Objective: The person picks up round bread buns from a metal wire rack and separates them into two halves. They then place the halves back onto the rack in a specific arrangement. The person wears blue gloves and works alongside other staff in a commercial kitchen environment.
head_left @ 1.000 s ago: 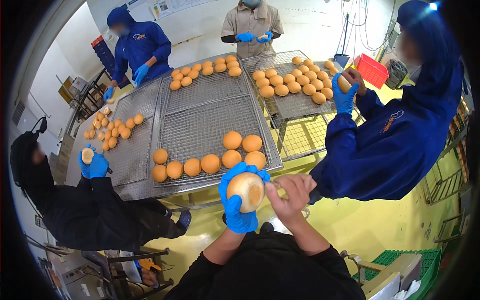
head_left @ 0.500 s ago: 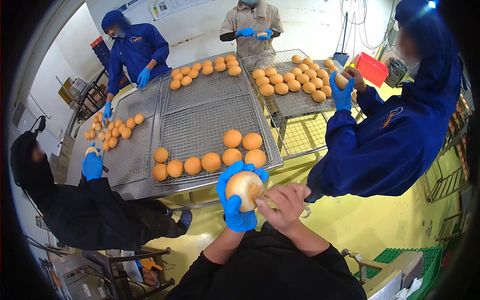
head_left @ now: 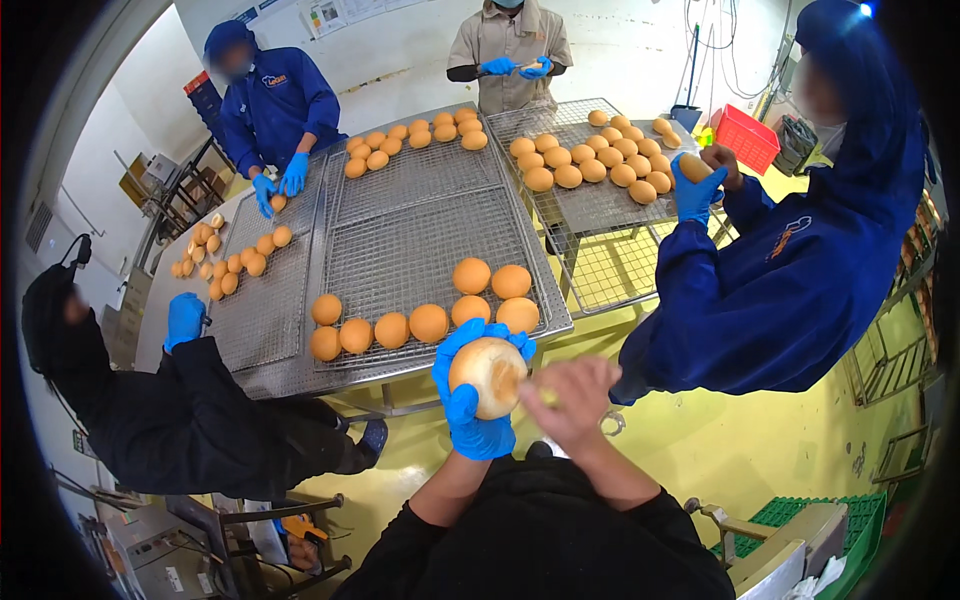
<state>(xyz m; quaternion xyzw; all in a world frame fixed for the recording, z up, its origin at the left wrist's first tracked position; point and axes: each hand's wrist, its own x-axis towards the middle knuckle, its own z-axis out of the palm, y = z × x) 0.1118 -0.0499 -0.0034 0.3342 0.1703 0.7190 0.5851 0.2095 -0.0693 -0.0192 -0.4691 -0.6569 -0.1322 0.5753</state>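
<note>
My left hand, in a blue glove, is closed around a round bun in front of me. The bun's pale side faces up, with a brown, rough-looking patch near its right edge. Just to the right of the bun is my bare right hand, smeared by motion. Its fingers are curled in, and something small and yellowish seems to be between them; its kind is too blurred to tell. Beyond my hands, several brown buns lie in a row on a wire rack on the metal table.
Co-workers stand around the table: one in black at left, two in blue, one in beige at the back. The right-hand one in blue holds a bun close by. More buns lie on a second rack. A green crate stands lower right.
My right hand has drawn slightly away from the bun and blurred; the left still holds it. At far left, the co-worker in blue has brought both hands together at a bun.
</note>
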